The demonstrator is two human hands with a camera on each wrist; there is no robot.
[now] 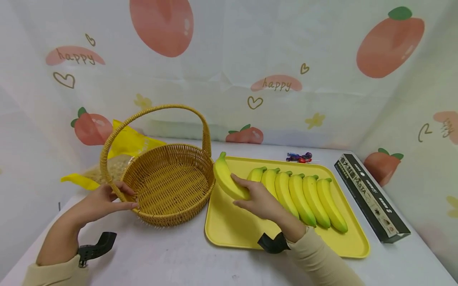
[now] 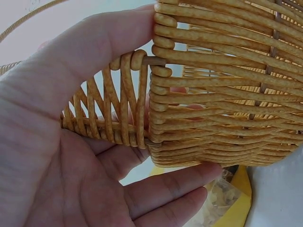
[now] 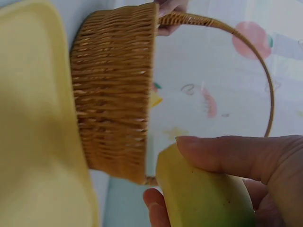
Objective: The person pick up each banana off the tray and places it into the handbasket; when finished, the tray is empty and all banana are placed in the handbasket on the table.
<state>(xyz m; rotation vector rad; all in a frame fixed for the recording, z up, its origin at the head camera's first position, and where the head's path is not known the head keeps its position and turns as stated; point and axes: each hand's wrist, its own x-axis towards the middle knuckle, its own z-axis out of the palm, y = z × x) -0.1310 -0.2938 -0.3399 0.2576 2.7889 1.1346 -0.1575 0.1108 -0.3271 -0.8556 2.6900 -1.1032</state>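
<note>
My left hand (image 1: 107, 200) grips the near left rim of a woven wicker basket (image 1: 171, 184) at the foot of its handle; in the left wrist view the thumb (image 2: 94, 52) lies over the weave (image 2: 222, 94) and the fingers curl beneath. My right hand (image 1: 259, 200) holds a yellow banana (image 1: 229, 178), lifted just above the left part of a yellow tray (image 1: 232, 230) and next to the basket's right rim. Several more bananas (image 1: 304, 196) lie side by side on the tray. The right wrist view shows the held banana (image 3: 203, 198) beside the basket (image 3: 113, 94).
A yellow bag (image 1: 125, 145) of something pale lies behind the basket at the left. A long dark pasta box (image 1: 372, 196) sits right of the tray. Small wrapped sweets (image 1: 299, 157) lie behind the tray. A printed backdrop closes off the table's far side and both flanks.
</note>
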